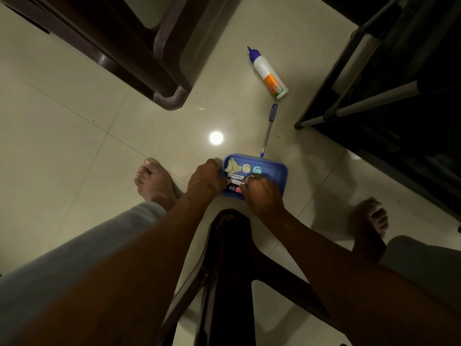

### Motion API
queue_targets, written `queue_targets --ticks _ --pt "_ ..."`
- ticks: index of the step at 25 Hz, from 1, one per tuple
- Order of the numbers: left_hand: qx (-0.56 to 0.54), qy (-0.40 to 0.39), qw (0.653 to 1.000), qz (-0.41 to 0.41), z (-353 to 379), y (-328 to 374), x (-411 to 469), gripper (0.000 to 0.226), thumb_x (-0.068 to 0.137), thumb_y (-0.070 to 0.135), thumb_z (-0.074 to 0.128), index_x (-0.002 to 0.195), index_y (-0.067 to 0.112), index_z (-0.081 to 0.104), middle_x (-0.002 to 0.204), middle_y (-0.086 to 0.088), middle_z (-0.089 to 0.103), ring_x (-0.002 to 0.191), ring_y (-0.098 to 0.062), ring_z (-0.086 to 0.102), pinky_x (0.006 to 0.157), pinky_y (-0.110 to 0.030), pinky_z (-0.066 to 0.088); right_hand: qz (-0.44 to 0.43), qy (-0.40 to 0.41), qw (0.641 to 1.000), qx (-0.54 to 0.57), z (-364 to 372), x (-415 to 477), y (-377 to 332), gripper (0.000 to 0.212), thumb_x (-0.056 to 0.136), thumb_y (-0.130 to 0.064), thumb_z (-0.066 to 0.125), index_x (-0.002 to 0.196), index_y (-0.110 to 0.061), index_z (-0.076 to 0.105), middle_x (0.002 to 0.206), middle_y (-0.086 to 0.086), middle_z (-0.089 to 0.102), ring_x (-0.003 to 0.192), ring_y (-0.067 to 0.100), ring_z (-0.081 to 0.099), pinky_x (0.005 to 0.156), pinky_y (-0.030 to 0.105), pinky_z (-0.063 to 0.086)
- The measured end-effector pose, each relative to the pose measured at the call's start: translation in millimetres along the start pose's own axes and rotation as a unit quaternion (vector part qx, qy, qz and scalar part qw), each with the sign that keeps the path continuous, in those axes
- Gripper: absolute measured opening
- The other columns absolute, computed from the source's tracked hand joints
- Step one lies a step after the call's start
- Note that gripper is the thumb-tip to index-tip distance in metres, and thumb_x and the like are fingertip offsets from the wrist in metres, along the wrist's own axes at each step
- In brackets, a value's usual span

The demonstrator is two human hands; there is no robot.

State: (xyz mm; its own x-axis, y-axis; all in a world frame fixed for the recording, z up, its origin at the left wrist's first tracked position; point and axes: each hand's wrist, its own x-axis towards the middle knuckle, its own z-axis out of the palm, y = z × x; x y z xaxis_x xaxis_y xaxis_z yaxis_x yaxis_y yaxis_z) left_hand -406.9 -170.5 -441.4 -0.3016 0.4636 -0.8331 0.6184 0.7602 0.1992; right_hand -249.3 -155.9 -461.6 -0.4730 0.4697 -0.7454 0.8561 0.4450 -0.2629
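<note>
**Both grips at a blue tray on the floor, fingertips out of sight**

The light is dim and the small things are hard to read. The right grip point(262, 193) covers the near part of the blue tray point(279, 176). Its fingers curl down among the contents, and its own knuckles hide the tips. Whether it pinches anything or only touches cannot be told. A ring shows on one finger.

The left grip point(205, 177) is clenched over the tray's left rim and holds it, with the fingertips hidden behind the rim.

Between the two grips lie a white eraser point(235, 176) with a printed label, and below it a black-labelled piece point(232, 188) and a pink piece point(238, 190), both partly covered. Just beyond the grips, still inside the tray, sit a crumpled pale wad point(232, 165), a cream round cap point(247, 168) and a teal round cap point(257, 170).

Farther out, a blue pen point(268, 131) lies with its tip at the tray's far rim. Well beyond it a glue bottle point(268, 72) lies on its side. A dark chair leg point(232, 245) rises just below the grips and cuts off the tray's near edge.
</note>
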Motion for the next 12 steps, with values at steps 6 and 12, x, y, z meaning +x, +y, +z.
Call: queue_targets --ticks 6,12 --pt "-0.005 -0.005 1.000 0.019 9.3 -1.9 4.8 0.040 0.087 0.023 0.074 0.120 0.010 0.055 0.111 -0.011 0.065 0.087 -0.020 0.054 0.075 -0.030 0.043 0.027 0.016 0.993 0.114 2.2 5.4 -2.4 0.033 0.102 -0.025 0.052 0.129 -0.007 0.052 0.120 0.012 0.062 0.105 0.024 0.062 0.089 0.033 0.053" --pt "0.004 -0.012 1.000 0.028 9.7 -2.9 6.7 0.036 0.088 0.022 0.071 0.120 0.013 0.056 0.109 -0.010 0.066 0.084 -0.021 0.056 0.074 -0.032 0.049 0.016 0.011 0.990 0.141 0.0 6.8 -3.0 0.029 0.102 -0.020 0.051 0.129 -0.007 0.049 0.117 0.013 0.062 0.103 0.024 0.064 0.090 0.035 0.054"
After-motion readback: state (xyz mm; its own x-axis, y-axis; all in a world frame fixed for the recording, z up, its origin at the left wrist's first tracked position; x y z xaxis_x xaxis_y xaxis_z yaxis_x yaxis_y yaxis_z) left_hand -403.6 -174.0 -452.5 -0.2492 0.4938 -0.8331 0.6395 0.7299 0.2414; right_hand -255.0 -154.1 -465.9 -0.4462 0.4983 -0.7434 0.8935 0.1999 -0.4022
